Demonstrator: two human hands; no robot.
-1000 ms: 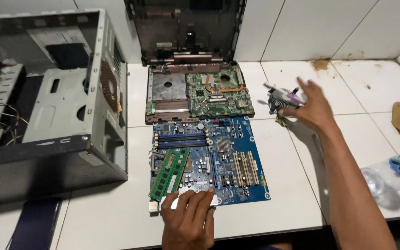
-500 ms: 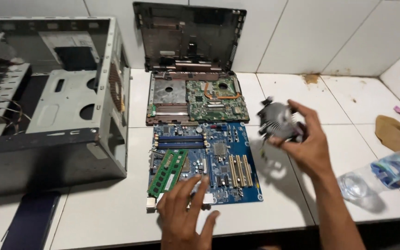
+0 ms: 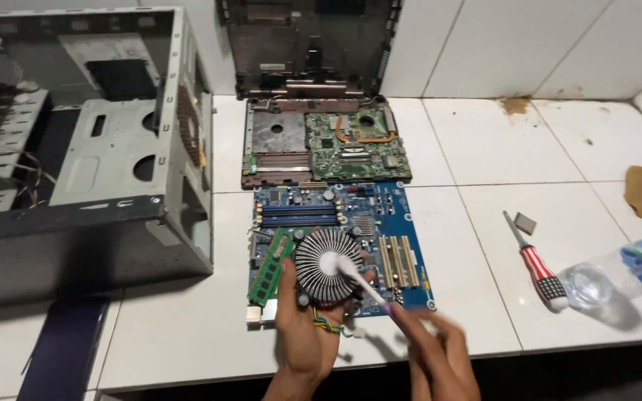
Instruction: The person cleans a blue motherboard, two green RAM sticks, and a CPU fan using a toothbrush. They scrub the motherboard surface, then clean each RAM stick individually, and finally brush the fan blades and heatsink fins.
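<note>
Two hands work: my left hand fingers grip the round heatsink. My right hand fingers pinch a brush, slanting up-left onto its centre.

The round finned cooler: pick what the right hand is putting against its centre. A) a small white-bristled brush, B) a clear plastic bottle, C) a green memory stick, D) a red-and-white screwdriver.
A. The left hand holds the round finned cooler over the blue motherboard, and the right hand presses a small brush with white bristles onto its centre; the screwdriver lies apart on the tiles.
</note>
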